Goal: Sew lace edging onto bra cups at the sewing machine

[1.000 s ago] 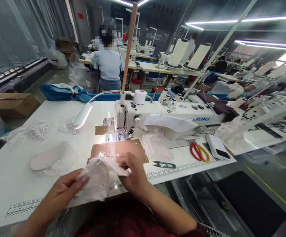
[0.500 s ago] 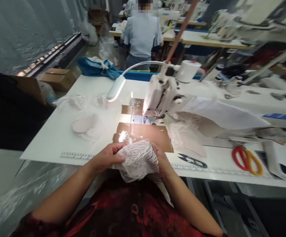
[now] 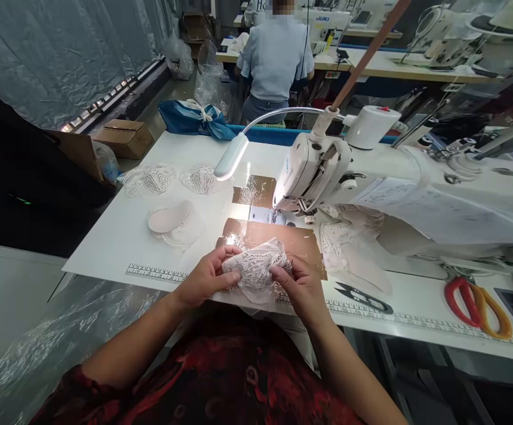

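Note:
A white lace piece (image 3: 256,268), rounded like a cup, is held between my two hands above the table's front edge. My left hand (image 3: 209,274) pinches its left side, thumb on top. On the right side, my right hand (image 3: 303,289) grips it with the thumb over the lace and the fingers behind. Just beyond is a brown taped sheet (image 3: 278,233) in front of the sewing machine (image 3: 309,165), whose needle area is lit. Thread snips (image 3: 365,298) lie to the right of my right hand.
On the left of the table (image 3: 105,236) are lace pieces (image 3: 150,179) and a beige pad (image 3: 170,217). More lace fabric (image 3: 340,242) lies right of the needle. Red-and-yellow scissors (image 3: 477,307) rest at the right. A lamp (image 3: 232,156) overhangs the table. A person (image 3: 276,62) sits beyond.
The view has swung left, shifting the scene rightward. My right hand has turned so its thumb presses on top of the lace, and the lace piece lies flatter and more folded.

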Demonstrator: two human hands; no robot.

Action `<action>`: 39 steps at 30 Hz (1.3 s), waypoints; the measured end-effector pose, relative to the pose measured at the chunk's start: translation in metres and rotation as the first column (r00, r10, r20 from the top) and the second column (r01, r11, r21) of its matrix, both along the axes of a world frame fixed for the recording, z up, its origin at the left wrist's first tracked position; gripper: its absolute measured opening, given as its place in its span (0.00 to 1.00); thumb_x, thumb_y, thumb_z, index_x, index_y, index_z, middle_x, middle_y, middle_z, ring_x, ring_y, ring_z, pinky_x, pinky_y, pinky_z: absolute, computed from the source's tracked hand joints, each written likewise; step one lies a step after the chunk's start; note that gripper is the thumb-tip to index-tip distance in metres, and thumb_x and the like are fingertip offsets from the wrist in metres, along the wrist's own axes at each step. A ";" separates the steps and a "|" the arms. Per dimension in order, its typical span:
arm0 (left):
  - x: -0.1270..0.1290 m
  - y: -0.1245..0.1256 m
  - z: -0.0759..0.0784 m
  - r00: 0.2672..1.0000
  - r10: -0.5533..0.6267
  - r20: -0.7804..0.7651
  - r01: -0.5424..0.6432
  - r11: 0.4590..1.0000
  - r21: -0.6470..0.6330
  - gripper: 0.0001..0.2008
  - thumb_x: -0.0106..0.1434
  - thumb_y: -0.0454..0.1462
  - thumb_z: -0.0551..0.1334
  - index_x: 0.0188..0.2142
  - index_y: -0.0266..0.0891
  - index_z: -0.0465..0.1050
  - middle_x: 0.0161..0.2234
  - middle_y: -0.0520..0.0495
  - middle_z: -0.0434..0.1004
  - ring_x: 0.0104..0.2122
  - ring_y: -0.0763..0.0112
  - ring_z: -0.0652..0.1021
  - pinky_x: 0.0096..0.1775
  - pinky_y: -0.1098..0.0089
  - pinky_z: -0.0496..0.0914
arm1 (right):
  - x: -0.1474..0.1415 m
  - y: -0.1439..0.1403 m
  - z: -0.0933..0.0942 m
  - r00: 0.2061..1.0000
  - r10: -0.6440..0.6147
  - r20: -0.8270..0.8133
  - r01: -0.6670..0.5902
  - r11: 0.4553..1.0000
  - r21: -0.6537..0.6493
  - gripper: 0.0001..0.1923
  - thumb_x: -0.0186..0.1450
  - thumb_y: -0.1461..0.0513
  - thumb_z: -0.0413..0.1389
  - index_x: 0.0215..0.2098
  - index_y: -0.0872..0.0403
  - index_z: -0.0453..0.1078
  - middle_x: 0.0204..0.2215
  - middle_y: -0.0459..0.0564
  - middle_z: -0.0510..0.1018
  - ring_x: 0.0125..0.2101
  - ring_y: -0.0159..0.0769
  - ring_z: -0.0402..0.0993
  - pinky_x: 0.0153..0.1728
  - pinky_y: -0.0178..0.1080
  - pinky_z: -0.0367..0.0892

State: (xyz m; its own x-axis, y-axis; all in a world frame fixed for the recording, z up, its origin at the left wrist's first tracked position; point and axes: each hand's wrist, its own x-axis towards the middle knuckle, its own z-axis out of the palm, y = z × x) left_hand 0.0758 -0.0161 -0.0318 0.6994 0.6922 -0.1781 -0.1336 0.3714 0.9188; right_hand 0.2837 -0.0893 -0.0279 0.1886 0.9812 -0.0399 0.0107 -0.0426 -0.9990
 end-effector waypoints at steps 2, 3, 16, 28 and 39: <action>0.000 0.004 0.000 1.000 -0.003 -0.013 0.004 0.998 0.058 0.27 0.62 0.39 0.64 0.59 0.41 0.59 0.46 0.43 0.74 0.44 0.66 0.75 0.45 0.67 0.70 | -0.001 -0.002 0.007 0.997 0.021 0.075 -0.021 1.000 0.007 0.10 0.60 0.54 0.61 0.30 0.53 0.72 0.27 0.44 0.74 0.27 0.31 0.68 0.29 0.33 0.64; 0.000 0.007 0.002 1.000 0.007 -0.025 -0.004 0.992 0.123 0.30 0.62 0.40 0.64 0.61 0.42 0.55 0.50 0.40 0.72 0.48 0.63 0.74 0.48 0.64 0.69 | -0.002 -0.003 0.010 0.995 0.034 0.094 -0.036 0.999 0.017 0.10 0.60 0.55 0.61 0.29 0.53 0.72 0.26 0.44 0.75 0.27 0.31 0.68 0.29 0.33 0.64; 0.014 0.011 0.036 0.915 -0.166 -0.367 0.373 0.696 0.614 0.08 0.64 0.37 0.60 0.39 0.35 0.72 0.29 0.53 0.69 0.29 0.75 0.68 0.32 0.75 0.62 | -0.010 0.001 0.019 0.923 -0.018 0.384 -0.079 0.969 0.234 0.05 0.63 0.61 0.57 0.30 0.53 0.73 0.30 0.47 0.79 0.33 0.34 0.75 0.36 0.36 0.68; 0.018 0.015 0.040 0.921 -0.131 -0.366 0.315 0.802 0.507 0.16 0.65 0.46 0.59 0.35 0.33 0.73 0.25 0.53 0.65 0.27 0.75 0.66 0.29 0.74 0.61 | -0.012 0.000 0.018 0.905 -0.103 0.414 0.039 0.986 0.159 0.10 0.61 0.59 0.58 0.23 0.53 0.70 0.20 0.43 0.76 0.21 0.29 0.70 0.22 0.32 0.63; 0.027 0.017 0.034 0.931 -0.185 -0.315 0.315 0.844 0.434 0.15 0.65 0.44 0.58 0.36 0.31 0.75 0.28 0.50 0.70 0.29 0.73 0.69 0.32 0.73 0.64 | -0.003 0.004 0.019 0.965 0.046 0.258 -0.045 0.999 -0.008 0.12 0.60 0.54 0.60 0.34 0.55 0.74 0.21 0.43 0.73 0.21 0.28 0.65 0.23 0.32 0.61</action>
